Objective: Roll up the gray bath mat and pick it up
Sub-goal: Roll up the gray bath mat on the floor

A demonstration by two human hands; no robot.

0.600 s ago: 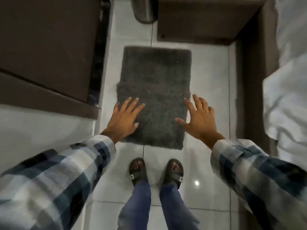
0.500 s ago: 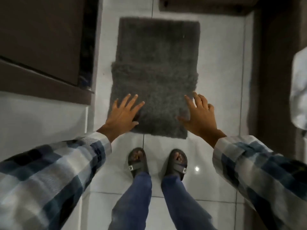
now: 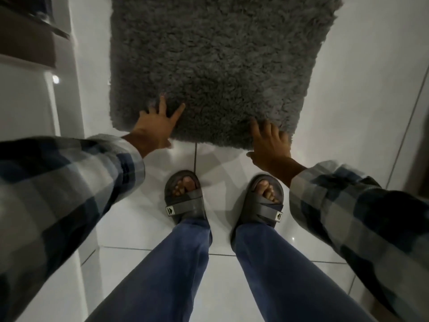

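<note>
The gray shaggy bath mat (image 3: 216, 66) lies flat on the white tiled floor and runs out of the top of the view. My left hand (image 3: 155, 126) rests on the mat's near left corner, fingers spread into the pile. My right hand (image 3: 270, 142) is at the near right corner, fingers curled over the near edge, thumb below it on the tile side. I cannot tell whether the edge is lifted off the floor.
My two feet in dark sandals (image 3: 184, 196) stand on the white tiles (image 3: 232, 287) just short of the mat. A dark cabinet or step (image 3: 25, 45) with a white base lies on the left. A dark edge (image 3: 421, 163) shows at the far right.
The view has dropped much closer to the floor. Both hands moved down onto the mat's near corners; the right hand's fingers now curl over the near edge.
</note>
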